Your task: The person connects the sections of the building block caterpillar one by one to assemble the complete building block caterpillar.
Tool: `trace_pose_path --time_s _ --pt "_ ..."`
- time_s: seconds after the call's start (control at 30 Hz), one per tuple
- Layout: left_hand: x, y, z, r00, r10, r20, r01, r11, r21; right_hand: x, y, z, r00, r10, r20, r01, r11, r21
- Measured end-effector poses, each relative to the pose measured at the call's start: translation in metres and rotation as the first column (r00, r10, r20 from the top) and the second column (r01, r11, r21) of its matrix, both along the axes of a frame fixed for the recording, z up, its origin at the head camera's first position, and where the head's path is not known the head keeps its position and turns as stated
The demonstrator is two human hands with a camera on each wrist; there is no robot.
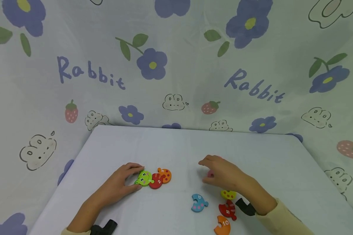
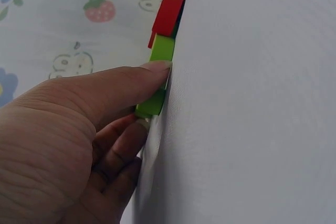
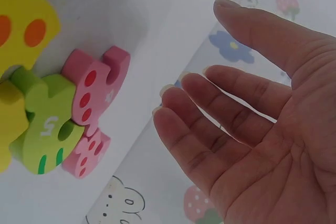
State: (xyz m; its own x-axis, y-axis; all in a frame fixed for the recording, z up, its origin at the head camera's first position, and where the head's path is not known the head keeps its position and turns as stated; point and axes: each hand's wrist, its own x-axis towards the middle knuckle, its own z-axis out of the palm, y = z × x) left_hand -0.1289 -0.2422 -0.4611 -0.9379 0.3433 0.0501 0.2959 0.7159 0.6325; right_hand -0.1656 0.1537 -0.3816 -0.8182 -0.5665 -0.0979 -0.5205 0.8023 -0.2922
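Observation:
On the left of the white table, my left hand (image 1: 117,182) holds a green smiling caterpillar-head puzzle piece (image 1: 144,178) between thumb and fingers. Joined to it are a red piece marked 2 (image 1: 155,181) and an orange spotted piece (image 1: 166,176). My right hand (image 1: 225,174) hovers over the right side with its fingers apart and nothing in them. Below and around it lie a pink spotted piece (image 3: 97,90), a green piece marked 5 (image 3: 47,124) and a lighter pink piece (image 3: 88,156). In the head view the hand mostly hides these.
Nearer to me lie a blue piece (image 1: 198,203), a yellow piece (image 1: 228,195), a red piece marked 8 (image 1: 227,210) and an orange piece marked 10 (image 1: 222,225). A rabbit-and-flower patterned cloth (image 1: 188,65) hangs behind the white table (image 1: 135,143).

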Motion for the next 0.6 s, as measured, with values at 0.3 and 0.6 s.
trace_pose_path --time_s 0.3,0.6 --pt "0.000 0.000 0.000 1.000 0.000 0.000 0.000 1.000 0.017 0.002 0.014 -0.003 0.999 -0.050 0.019 0.050 0.998 0.023" --pt "0.000 -0.001 -0.002 1.000 -0.002 -0.012 0.002 1.000 0.006 0.005 0.027 -0.008 0.996 -0.089 0.014 0.088 0.995 0.052"
